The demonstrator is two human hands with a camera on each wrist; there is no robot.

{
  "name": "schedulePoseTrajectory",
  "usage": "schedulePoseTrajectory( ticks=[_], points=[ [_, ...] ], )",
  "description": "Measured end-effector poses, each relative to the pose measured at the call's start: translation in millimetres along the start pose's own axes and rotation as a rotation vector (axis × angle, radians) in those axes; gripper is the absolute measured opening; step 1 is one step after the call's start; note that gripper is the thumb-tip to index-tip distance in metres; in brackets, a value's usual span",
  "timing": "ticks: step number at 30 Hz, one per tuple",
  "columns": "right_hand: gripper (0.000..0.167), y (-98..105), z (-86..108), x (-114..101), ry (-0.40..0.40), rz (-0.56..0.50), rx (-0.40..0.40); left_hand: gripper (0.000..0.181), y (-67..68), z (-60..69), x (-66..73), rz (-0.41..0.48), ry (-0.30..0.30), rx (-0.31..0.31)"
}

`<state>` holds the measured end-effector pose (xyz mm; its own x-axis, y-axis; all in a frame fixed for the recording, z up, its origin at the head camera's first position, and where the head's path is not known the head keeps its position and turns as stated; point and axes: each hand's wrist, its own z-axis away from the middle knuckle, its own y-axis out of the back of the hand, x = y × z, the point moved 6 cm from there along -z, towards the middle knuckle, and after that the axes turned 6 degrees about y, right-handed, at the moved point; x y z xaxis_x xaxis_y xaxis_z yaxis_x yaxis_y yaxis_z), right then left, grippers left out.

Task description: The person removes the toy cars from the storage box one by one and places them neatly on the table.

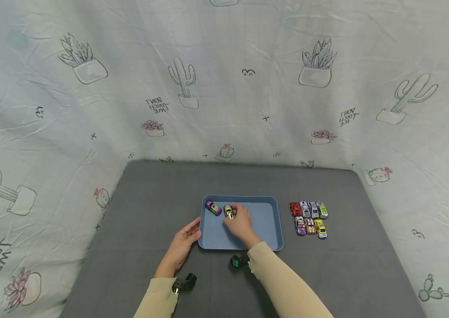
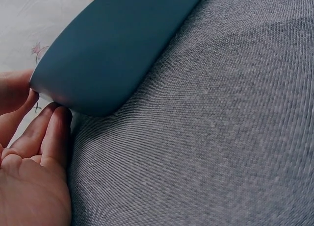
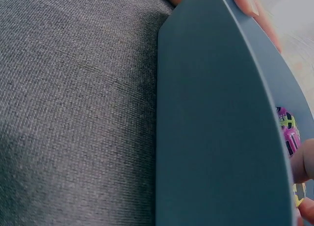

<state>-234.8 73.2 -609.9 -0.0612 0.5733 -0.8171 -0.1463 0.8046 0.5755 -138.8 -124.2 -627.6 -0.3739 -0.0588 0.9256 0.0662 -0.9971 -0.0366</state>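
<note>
In the head view my right hand (image 1: 241,223) pinches a yellow toy car (image 1: 228,212) inside a blue-grey rectangular tray (image 1: 276,225). Fingers cover part of that car, and whether it touches the tray floor is hard to see. A purple and green toy car (image 1: 213,207) sits to its left, near the tray's back left corner. My left hand (image 1: 182,245) holds the tray at its left side, near the front corner. The left wrist view shows the fingertips (image 2: 60,118) against the outside of the tray wall.
Right of the tray, several toy cars stand in two close rows on the dark grey tabletop (image 1: 161,185), among them a red car (image 1: 295,209) and a yellow car (image 1: 321,229). A patterned cloth (image 1: 248,88) hangs behind and beside the table.
</note>
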Motion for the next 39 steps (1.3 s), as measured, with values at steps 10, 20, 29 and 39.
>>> schedulePoseTrajectory(
  ticks=[10,20,29,39],
  points=[
    [0.032,-0.1,5.3,-0.8,0.036,0.046,-0.033,0.048,0.0,1.5,-1.2,-0.009,-0.019,0.008],
    [0.032,21.4,8.4,8.3,0.054,-0.015,-0.054,0.049,-0.9,0.0,-3.8,-0.015,-0.025,0.005],
    [0.036,60.5,11.4,13.3,0.116,-0.061,-0.035,0.048,-2.8,-0.9,-2.6,-0.006,-0.021,0.007],
    [0.037,99.3,18.4,28.8,0.180,0.072,0.048,0.048,-2.6,-0.1,1.5,-0.009,-0.024,0.017]
  ],
)
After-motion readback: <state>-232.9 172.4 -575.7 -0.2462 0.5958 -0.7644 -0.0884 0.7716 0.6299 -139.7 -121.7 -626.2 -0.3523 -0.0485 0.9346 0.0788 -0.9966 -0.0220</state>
